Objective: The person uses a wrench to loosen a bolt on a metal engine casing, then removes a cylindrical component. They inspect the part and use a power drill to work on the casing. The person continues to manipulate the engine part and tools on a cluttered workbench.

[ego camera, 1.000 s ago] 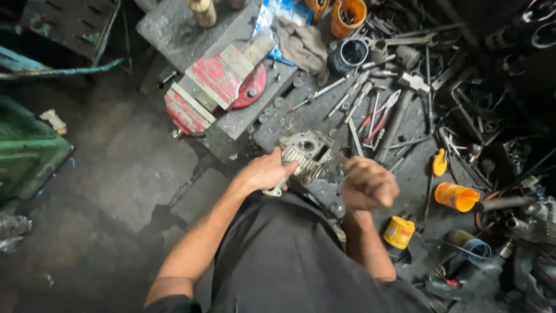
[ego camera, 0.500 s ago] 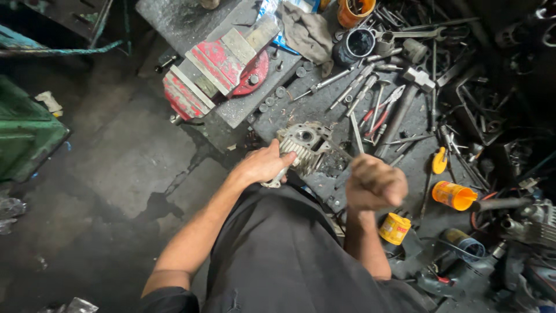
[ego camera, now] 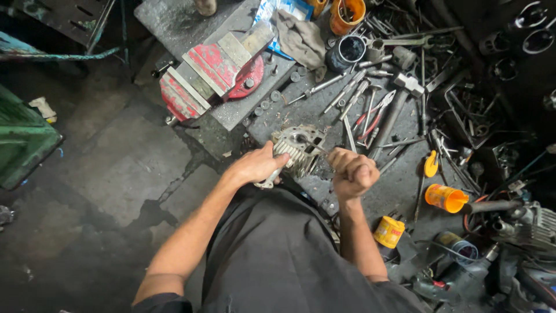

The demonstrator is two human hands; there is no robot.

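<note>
A grey finned metal engine part (ego camera: 298, 148) rests on the dark workbench (ego camera: 405, 179) in the head view. My left hand (ego camera: 258, 165) grips its near left side and holds it in place. My right hand (ego camera: 353, 171) is closed in a fist around a thin metal tool (ego camera: 315, 148), whose tip reaches into the top of the engine part. Both forearms come up from the bottom of the picture over my dark clothing.
A red bench vise (ego camera: 211, 72) sits at the bench's left end. Wrenches, pliers (ego camera: 373, 116) and a hammer (ego camera: 399, 95) lie scattered behind the part. Orange cups (ego camera: 446, 198) (ego camera: 347, 14), a yellow can (ego camera: 388, 232), a grey rag (ego camera: 301, 37) and a green bin (ego camera: 23, 139) are around.
My right hand has swung from the near right of the part toward it, bringing the thin tool onto its top. My left hand keeps its hold.
</note>
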